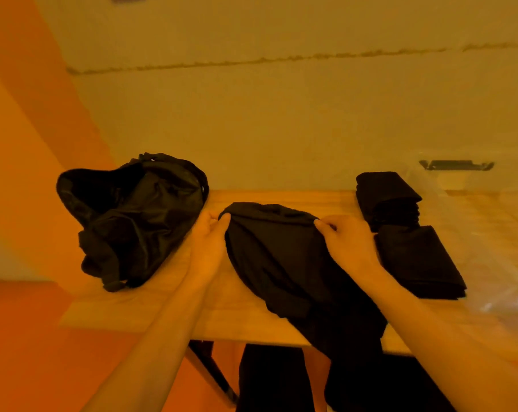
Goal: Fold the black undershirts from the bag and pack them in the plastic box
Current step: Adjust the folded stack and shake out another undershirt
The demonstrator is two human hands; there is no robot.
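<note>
**Hands at the far hem: fold under way, garment not yet squared**

Left hand [207, 242] and right hand [349, 242] each pinch a far corner of one soft black cotton undershirt [275, 263], thumbs on top and fingers curled under the cloth. Both are closed on it.

Nearest: the undershirt's lower part hangs off the near edge of the light wooden table [162, 307], rumpled. A black table leg [210, 367] shows beneath. The rest of the cloth lies bunched on the tabletop between the hands.

Step, as judged: spreading or first fold of this piece, somewhere mid-task. The next move calls for drawing the hanging part up onto the table and flattening it before the halves are brought together. Limp cloth will likely sag and crease if lifted by only two corners.

Left, just beside the left hand: a crumpled black fabric bag [133, 221], mouth open, contents too dark to read.

Right, just beside the right hand: two piles of folded black undershirts [418, 260], one behind the other. They seem to lie within a clear plastic box [465, 179] with a black clasp [456, 165] on its far wall. The walls are faint and I cannot be sure.

Working room is narrow, with bag and piles close on either side. Beyond is a pale wall [281, 114].
</note>
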